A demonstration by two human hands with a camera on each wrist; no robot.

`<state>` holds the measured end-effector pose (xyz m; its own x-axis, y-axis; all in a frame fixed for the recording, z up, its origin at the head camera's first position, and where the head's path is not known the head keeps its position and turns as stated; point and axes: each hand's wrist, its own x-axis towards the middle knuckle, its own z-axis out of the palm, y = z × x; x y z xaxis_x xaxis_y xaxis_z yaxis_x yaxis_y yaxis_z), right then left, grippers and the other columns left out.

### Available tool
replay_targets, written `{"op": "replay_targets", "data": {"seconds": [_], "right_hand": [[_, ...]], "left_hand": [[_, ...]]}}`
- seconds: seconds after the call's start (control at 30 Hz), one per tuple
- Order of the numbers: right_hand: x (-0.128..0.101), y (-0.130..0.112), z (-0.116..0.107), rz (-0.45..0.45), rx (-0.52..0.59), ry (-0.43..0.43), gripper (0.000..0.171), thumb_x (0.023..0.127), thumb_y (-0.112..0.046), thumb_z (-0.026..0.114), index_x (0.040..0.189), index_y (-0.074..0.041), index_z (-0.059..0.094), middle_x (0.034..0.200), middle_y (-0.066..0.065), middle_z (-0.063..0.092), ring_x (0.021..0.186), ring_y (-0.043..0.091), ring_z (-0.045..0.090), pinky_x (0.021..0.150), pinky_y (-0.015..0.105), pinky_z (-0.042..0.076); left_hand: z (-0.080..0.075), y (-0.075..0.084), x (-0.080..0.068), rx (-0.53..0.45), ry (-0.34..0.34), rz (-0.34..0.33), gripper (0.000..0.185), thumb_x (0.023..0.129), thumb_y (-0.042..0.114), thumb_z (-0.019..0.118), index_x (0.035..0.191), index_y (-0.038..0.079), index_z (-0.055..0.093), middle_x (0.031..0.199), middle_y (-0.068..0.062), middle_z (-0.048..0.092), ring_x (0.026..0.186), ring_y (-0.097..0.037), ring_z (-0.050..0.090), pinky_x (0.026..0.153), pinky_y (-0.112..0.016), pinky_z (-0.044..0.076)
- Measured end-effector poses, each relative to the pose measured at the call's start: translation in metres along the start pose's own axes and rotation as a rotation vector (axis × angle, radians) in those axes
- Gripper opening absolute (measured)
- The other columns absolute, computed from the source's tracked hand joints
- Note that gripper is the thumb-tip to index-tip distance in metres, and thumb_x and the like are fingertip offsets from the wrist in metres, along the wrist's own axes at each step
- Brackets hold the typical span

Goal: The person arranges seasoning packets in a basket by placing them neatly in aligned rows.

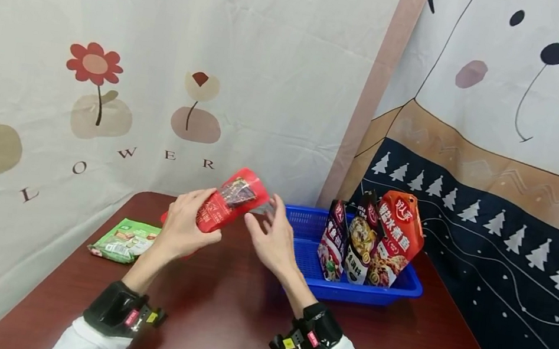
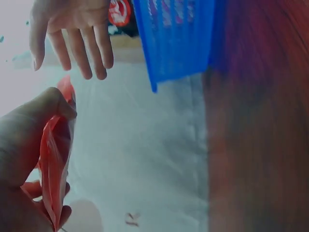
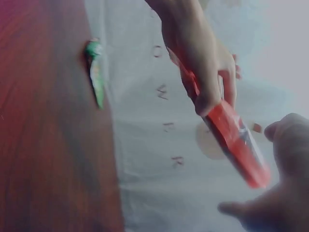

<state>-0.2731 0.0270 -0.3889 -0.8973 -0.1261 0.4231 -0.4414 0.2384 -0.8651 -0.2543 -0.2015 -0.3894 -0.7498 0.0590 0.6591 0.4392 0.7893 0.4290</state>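
And here's the left hand [image 1: 186, 222], its fingers and thumb wrapped round a red pouch [image 1: 233, 199], holding it tilted in the air above the bench [image 1: 216, 320]; the pouch's printed front carries a window, something dark showing inside, and its upper end sticks out past those fingers, pointing to the right hand [image 1: 273, 239]; over there the fingers are spread wide, thumb well apart, holding nothing, just beside the pouch's free end; now look to the right of those open fingers, where a blue basket [image 1: 353, 295] sits on the bench, three packets standing in its right-hand part; nearest the fingers is a dark packet [image 1: 332, 243], then a black packet [image 1: 362, 243] with a picture of food in a bowl, and farthest off an orange-red packet [image 1: 399, 239], leaning, its top well above the rim; and out left of the gripping fingers, a green packet [image 1: 128, 239] lies on the bench.
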Motion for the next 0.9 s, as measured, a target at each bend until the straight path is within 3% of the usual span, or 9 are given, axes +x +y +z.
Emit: {"op": "replay_targets", "data": {"seconds": [0.13, 0.37, 0.43, 0.53, 0.67, 0.9], "right_hand": [[0.000, -0.004, -0.026, 0.030, 0.092, 0.043, 0.086, 0.093, -0.044, 0.075, 0.162, -0.021, 0.029, 0.162, 0.010, 0.045, 0.140, 0.032, 0.057, 0.107, 0.047, 0.056], [0.001, -0.013, -0.064, 0.090, 0.451, -0.057, 0.072, 0.097, -0.028, 0.074, 0.157, -0.019, 0.035, 0.145, 0.019, 0.055, 0.117, 0.034, 0.071, 0.086, 0.054, 0.063], [-0.001, -0.015, -0.073, 0.096, 0.442, -0.062, 0.065, 0.097, -0.028, 0.074, 0.153, -0.020, 0.041, 0.138, 0.020, 0.061, 0.108, 0.029, 0.074, 0.083, 0.050, 0.065], [-0.002, -0.017, -0.083, 0.090, 0.340, -0.056, 0.059, 0.096, -0.033, 0.074, 0.149, -0.023, 0.048, 0.130, 0.017, 0.067, 0.102, 0.021, 0.073, 0.081, 0.040, 0.066], [-0.004, -0.022, -0.094, 0.063, 0.208, -0.050, 0.056, 0.095, -0.038, 0.075, 0.145, -0.024, 0.054, 0.123, 0.013, 0.069, 0.100, 0.018, 0.069, 0.080, 0.029, 0.062], [-0.007, -0.022, -0.100, 0.051, 0.194, -0.083, 0.048, 0.095, -0.031, 0.076, 0.138, -0.017, 0.058, 0.114, 0.014, 0.070, 0.093, 0.016, 0.070, 0.077, 0.028, 0.061]], "left_hand": [[0.003, 0.020, 0.003, -0.048, 0.015, 0.102, 0.086, 0.066, 0.026, 0.089, 0.145, 0.014, 0.058, 0.140, -0.010, 0.062, 0.121, -0.031, 0.055, 0.093, -0.048, 0.042], [0.011, 0.046, 0.008, -0.082, -0.015, 0.252, 0.085, 0.065, 0.027, 0.087, 0.145, 0.015, 0.059, 0.141, -0.008, 0.063, 0.125, -0.027, 0.055, 0.100, -0.049, 0.044], [0.013, 0.052, 0.009, -0.085, -0.027, 0.295, 0.086, 0.065, 0.027, 0.087, 0.145, 0.015, 0.058, 0.141, -0.007, 0.063, 0.127, -0.027, 0.054, 0.102, -0.050, 0.044], [0.016, 0.060, 0.010, -0.087, -0.034, 0.342, 0.086, 0.065, 0.025, 0.086, 0.145, 0.015, 0.058, 0.142, -0.006, 0.062, 0.129, -0.027, 0.053, 0.106, -0.051, 0.043], [0.016, 0.067, 0.010, -0.079, -0.035, 0.384, 0.086, 0.066, 0.024, 0.086, 0.146, 0.016, 0.058, 0.143, -0.005, 0.061, 0.130, -0.027, 0.052, 0.107, -0.051, 0.043], [0.014, 0.068, 0.009, -0.058, -0.040, 0.438, 0.084, 0.067, 0.024, 0.085, 0.146, 0.016, 0.058, 0.144, -0.004, 0.060, 0.131, -0.027, 0.052, 0.108, -0.051, 0.044]]}}
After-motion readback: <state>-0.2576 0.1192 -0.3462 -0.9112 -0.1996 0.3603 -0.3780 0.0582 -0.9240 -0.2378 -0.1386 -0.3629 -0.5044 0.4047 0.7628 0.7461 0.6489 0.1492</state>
